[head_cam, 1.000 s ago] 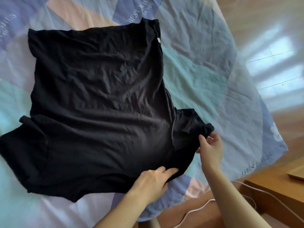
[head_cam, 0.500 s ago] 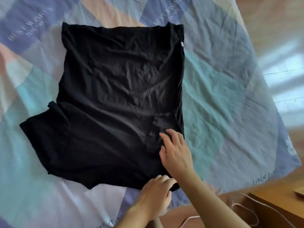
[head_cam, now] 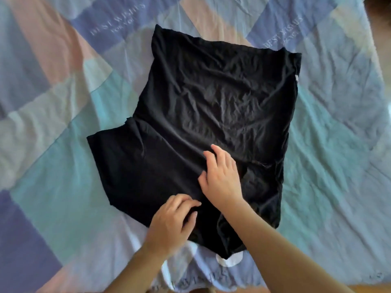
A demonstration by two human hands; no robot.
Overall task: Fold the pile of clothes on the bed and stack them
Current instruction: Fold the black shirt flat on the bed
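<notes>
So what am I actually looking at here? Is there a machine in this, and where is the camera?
No machine: these are a person's two bare hands, filmed by one wide-angle camera worn on the head, looking down. That is why the arms come in from the bottom edge. A black T-shirt lies spread on a bed covered by a patchwork quilt in blue, teal and pink. The right hand lies flat on the cloth, fingers spread. The left hand rests on the near hem, fingers curled. Neither hand lifts anything; both seem to be pressing or smoothing the shirt for folding.
</notes>
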